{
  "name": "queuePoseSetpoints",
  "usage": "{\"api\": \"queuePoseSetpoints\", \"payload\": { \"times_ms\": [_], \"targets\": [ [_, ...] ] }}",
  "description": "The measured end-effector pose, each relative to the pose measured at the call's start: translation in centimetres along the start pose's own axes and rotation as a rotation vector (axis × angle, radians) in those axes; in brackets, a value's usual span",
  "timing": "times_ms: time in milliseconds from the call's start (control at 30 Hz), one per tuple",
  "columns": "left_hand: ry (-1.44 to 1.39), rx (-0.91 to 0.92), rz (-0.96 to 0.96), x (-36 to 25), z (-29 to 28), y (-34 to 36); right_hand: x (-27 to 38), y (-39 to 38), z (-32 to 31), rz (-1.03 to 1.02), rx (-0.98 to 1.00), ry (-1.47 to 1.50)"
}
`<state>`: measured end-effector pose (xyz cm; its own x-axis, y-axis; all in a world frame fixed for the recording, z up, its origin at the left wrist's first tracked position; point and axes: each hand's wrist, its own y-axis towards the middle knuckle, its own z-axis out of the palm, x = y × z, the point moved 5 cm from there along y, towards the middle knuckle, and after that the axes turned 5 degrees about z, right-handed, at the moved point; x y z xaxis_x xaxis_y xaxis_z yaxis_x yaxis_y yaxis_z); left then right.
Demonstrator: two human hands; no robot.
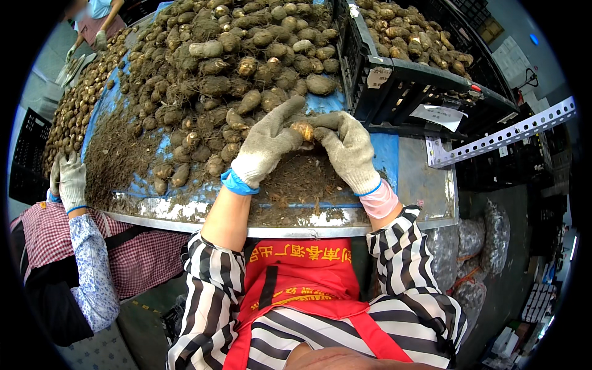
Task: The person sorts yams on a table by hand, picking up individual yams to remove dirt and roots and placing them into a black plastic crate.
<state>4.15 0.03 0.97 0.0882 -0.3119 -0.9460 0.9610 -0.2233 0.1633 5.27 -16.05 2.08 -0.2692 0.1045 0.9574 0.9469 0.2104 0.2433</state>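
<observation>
Between my two gloved hands is a small brown taro corm (303, 130) with a paler, yellowish face showing. My left hand (269, 140), in a dirty off-white knit glove with a blue cuff beneath, is closed on its left side. My right hand (349, 150), gloved alike over a pinkish cuff, pinches it from the right. Both hands are just above the near part of the table, over loose soil and root bits (302, 179). Beyond them rises a large heap of hairy, soil-covered taros (246, 66).
A black plastic crate (425, 80) full of taros stands at the back right, near a perforated metal bar (505, 132). At left, a co-worker's gloved hand (73, 180) rests by the table edge. Another person (102, 24) works at the far left. Filled clear sacks (472, 246) lie on the floor.
</observation>
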Motion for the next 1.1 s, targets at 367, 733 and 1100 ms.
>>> {"api": "queuePoseSetpoints", "payload": {
  "times_ms": [367, 733, 1100],
  "targets": [
    [-0.379, -0.035, 0.084, -0.4, 0.1, -0.2, 0.8, 0.1, -0.1, -0.012, -0.012, 0.060],
    [0.209, -0.137, -0.011, -0.7, 0.8, -0.8, -1.7, -0.1, 0.1, 0.059, -0.068, -0.144],
    [-0.141, -0.042, -0.009, -0.4, 1.1, -0.5, -0.5, 0.1, -0.2, -0.022, -0.065, -0.080]
  ]
}}
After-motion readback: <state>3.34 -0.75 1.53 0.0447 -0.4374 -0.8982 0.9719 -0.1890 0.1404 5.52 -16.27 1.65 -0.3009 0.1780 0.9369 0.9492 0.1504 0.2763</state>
